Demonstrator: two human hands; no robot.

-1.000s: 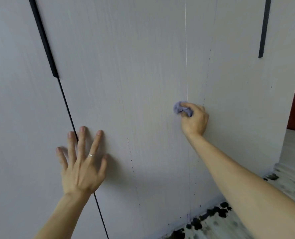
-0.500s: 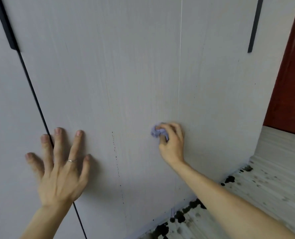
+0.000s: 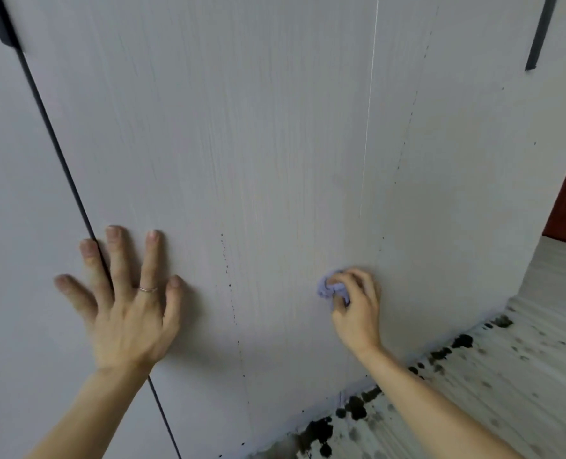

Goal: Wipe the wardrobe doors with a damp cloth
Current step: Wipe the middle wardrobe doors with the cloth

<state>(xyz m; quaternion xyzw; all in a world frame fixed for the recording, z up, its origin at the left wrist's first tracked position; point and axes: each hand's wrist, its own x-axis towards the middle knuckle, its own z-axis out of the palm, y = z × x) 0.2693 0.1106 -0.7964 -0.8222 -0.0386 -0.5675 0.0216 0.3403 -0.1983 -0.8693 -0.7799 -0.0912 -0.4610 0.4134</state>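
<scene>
Right fingers (image 3: 354, 278) are curled round a small lilac cloth (image 3: 330, 289), which is bunched into a wad. No long axis can be told; the exposed part protrudes up-left from the right hand (image 3: 357, 309). The cloth is pressed against the lower part of the wardrobe door (image 3: 275, 144), near a thin pale seam. Left fingers (image 3: 151, 256) are straight and spread, pointing up, with the left hand (image 3: 125, 319) flat across the dark gap (image 3: 64, 164) between doors. The gap runs top to bottom, leaning left in view. A ring (image 3: 148, 289) is on one finger. Black blotches mark the floor (image 3: 523, 376).
</scene>
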